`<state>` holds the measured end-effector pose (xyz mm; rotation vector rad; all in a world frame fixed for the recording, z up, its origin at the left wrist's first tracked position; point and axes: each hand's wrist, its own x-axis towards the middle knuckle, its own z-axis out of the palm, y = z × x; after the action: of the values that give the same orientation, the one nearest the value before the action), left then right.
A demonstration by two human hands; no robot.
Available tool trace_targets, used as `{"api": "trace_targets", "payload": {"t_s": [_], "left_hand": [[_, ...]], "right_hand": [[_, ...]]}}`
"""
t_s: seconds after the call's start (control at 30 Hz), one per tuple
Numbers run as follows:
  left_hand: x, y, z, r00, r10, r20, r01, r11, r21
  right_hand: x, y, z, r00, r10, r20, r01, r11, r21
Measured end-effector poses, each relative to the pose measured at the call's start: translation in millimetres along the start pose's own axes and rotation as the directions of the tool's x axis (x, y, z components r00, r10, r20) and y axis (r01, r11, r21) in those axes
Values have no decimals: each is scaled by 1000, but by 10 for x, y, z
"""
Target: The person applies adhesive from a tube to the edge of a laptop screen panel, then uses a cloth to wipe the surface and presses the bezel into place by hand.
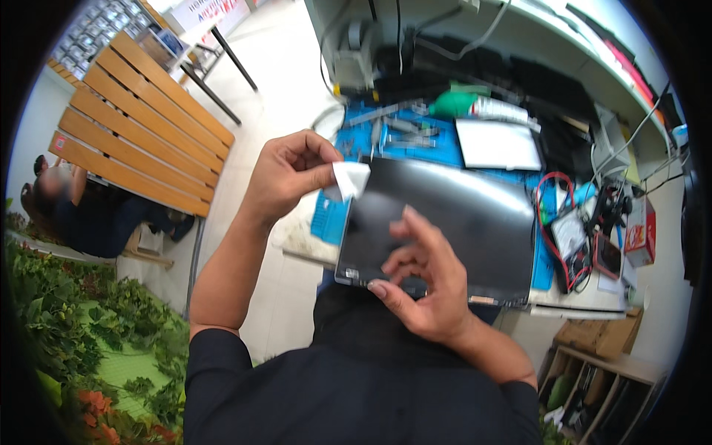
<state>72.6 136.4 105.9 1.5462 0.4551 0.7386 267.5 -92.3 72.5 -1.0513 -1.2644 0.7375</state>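
Note:
My left hand [291,176] pinches a small white folded piece [353,179], which looks like paper or cloth, between thumb and fingertips. It hangs over the upper left corner of a dark, glossy laptop screen panel [475,230]. The panel lies flat at the front of the bench, with bright reflections along its far side. My right hand [430,285] hovers above the panel's near left part, thumb and fingers apart, with nothing seen in it. Slight motion blur softens its fingertips.
Behind the panel a blue work mat [445,153] carries several metal tools [408,133], a green bottle [451,104] and a white pad [498,144]. To the right are red cables [541,204], a phone [607,254] and a red box [640,231]. A slatted wooden table [141,133] and a seated person are left.

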Motion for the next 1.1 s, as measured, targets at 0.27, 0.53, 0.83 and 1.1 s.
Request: {"api": "trace_targets", "payload": {"t_s": [0.27,0.53,0.83,1.1], "left_hand": [[-1347,-84,560,972,-105,211,100,994,32],[-2066,-449,776,956,-236,-174,206,963,-174],[-1573,-261,588,836,-493,-241,497,867,-47],[-1541,-404,689,696,-662,-279,609,750,-259]], "right_hand": [[-382,-43,106,888,275,368,-364,910,199],[-454,103,318,642,569,513,-760,561,329],[-516,401,26,570,476,670,-549,827,-121],[-584,510,108,517,511,687,-673,738,-42]]}}
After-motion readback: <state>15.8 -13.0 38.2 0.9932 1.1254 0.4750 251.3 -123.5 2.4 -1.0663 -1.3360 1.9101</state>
